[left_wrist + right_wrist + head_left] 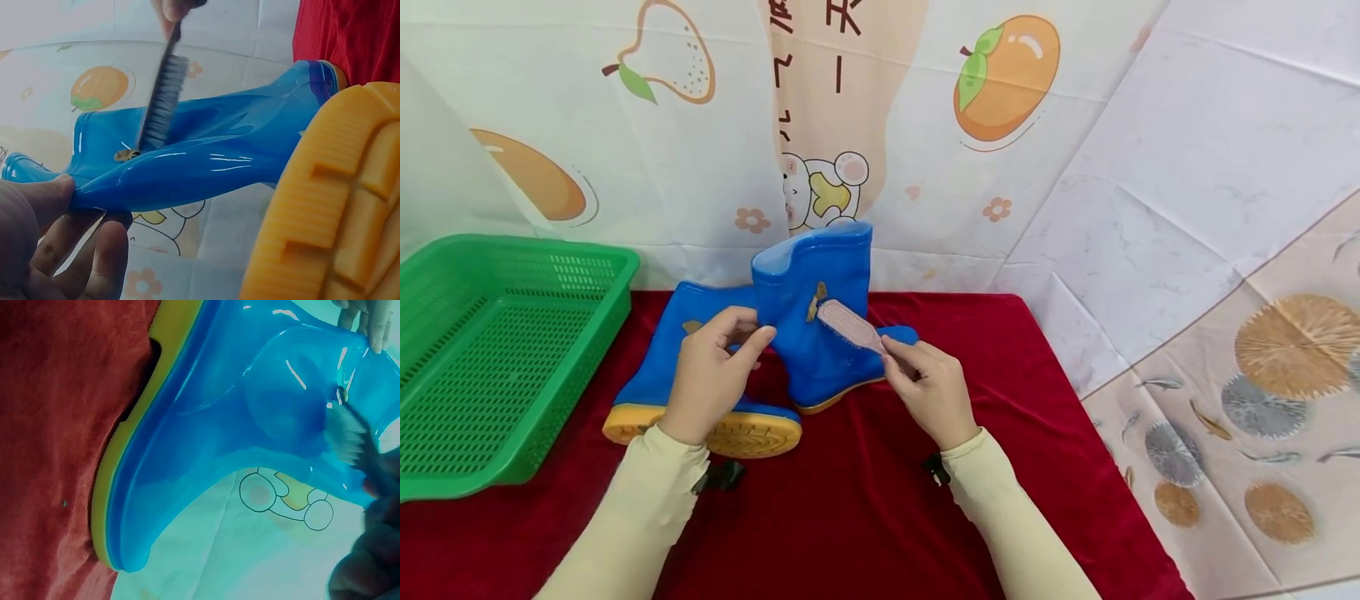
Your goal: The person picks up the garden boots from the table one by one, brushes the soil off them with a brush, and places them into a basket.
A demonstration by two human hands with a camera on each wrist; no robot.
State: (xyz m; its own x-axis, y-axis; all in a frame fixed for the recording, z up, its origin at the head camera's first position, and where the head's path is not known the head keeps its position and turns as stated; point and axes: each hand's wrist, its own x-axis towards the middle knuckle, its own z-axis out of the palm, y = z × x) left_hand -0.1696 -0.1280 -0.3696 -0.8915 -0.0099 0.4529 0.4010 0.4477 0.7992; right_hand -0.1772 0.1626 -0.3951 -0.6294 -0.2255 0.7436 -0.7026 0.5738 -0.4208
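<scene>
A blue rain boot (808, 358) with a yellow sole stands on the red cloth, its toe to the right. A brown muddy smear (815, 302) marks its shaft. My left hand (709, 375) pinches the shaft's edge between thumb and fingers, as the left wrist view shows. In my right hand (934, 390) is the handle of a pale pink brush (850, 323); its bristles (167, 100) touch the shaft beside the smear. The second blue boot (655, 358) lies on its side behind my left hand, its yellow sole (756, 435) facing me and a brown patch on its shaft.
A green plastic basket (561, 244) stands at the left, close to the lying boot. Red cloth (865, 500) covers the table. A printed fabric backdrop (715, 183) hangs right behind the boots, and another patterned sheet (1210, 367) lies to the right.
</scene>
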